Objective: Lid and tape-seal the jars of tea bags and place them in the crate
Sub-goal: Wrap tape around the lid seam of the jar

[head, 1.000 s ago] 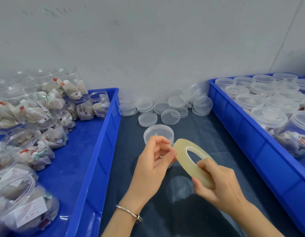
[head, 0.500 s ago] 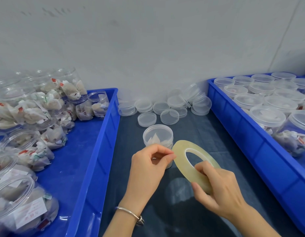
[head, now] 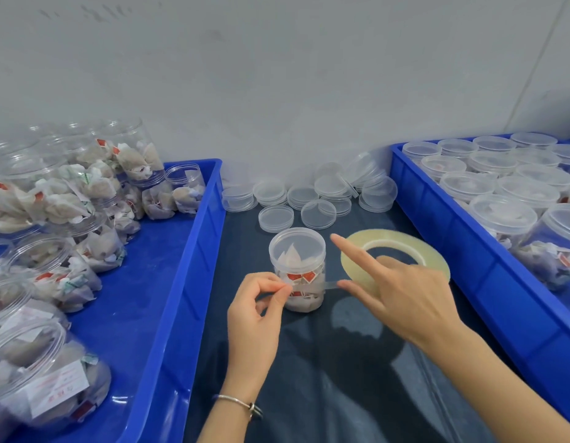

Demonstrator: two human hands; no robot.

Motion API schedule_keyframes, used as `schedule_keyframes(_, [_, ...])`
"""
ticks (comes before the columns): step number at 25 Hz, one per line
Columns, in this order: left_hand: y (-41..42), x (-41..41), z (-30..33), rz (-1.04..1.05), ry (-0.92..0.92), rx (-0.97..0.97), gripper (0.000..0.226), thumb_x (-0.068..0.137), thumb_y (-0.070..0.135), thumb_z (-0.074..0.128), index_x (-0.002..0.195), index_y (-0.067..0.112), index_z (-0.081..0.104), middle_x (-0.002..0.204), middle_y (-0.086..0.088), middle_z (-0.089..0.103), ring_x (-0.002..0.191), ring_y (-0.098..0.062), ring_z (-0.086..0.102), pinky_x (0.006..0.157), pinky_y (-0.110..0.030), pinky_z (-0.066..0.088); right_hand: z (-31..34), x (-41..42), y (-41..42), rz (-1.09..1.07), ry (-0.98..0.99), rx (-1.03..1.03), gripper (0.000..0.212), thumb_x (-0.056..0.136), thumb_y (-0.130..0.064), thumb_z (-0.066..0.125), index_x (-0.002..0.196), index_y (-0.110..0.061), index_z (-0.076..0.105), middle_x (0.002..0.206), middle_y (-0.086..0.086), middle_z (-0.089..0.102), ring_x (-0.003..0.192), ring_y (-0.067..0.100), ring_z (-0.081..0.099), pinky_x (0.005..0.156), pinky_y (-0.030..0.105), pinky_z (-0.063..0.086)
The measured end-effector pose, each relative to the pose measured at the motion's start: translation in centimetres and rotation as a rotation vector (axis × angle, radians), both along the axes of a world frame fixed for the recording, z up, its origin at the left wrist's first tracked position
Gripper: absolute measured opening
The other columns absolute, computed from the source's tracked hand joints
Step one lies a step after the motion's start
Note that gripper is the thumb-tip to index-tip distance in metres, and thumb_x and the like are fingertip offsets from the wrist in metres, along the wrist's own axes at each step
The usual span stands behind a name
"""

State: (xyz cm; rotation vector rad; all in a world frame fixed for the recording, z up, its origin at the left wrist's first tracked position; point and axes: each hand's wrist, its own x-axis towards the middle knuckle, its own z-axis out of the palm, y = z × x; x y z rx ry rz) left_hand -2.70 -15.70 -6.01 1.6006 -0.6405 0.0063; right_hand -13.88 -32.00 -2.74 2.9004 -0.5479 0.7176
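1. Pinching the free end of a clear tape strip, the left hand (head: 256, 314) has thumb and forefinger closed on it in front of the lidded jar (head: 298, 270).
2. The right hand (head: 402, 295) holds the tape roll (head: 395, 251), lower fingers curled round it and forefinger stretched out straight toward the jar; the strip spans across the jar's front, not yet visibly stuck down.
3. That jar stands upright on the dark tabletop (head: 325, 378), lid already on, so taping is, by my reading, the step in hand, with crating after.
4. In the left crate (head: 194, 282), many jars of tea bags lie open, still without lids.
5. The right crate (head: 469, 257) holds rows of lidded jars, seemingly done.
6. Farthest back, spare lids (head: 309, 199) sit stacked by the wall.
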Motion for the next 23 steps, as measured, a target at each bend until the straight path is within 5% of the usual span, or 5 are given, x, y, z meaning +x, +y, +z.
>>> schedule_keyframes(4, [-0.2,1.3,-2.0,-0.005,0.030,-0.028,0.016,0.087,0.003,0.064,0.074,0.012,0.060,0.124,0.011,0.058,0.118,-0.001,0.053,0.095,-0.021,0.043,0.5,1.8,-0.6,0.056,-0.027,-0.223,0.054,0.087,-0.060,0.031,0.134,-0.040,0.048,0.046,-0.001,0.037,0.033,0.015,0.018,0.045,0.017,-0.002])
schedule_keyframes(9, [-0.7,2.8,-2.7,-0.090,0.037,-0.060,0.019,0.087,-0.001,0.062,0.073,0.011,0.059,0.134,0.011,0.054,0.128,-0.008,0.048,0.108,-0.044,0.039,0.1,2.9,-1.2,0.074,-0.008,-0.258,0.051,0.086,-0.058,0.032,0.125,-0.039,0.060,0.045,-0.001,0.038,0.035,0.014,0.016,0.048,0.017,-0.004])
schedule_keyframes(23, [-1.1,4.0,-3.1,-0.115,0.079,-0.134,0.016,0.088,-0.002,0.061,0.074,0.004,0.058,0.128,0.009,0.058,0.120,0.001,0.052,0.087,-0.010,0.045,-0.8,4.1,-1.5,0.112,-0.023,-0.186,0.047,0.087,-0.056,0.036,0.116,-0.037,0.068,0.045,0.000,0.039,0.027,0.018,0.033,0.041,0.019,0.010])
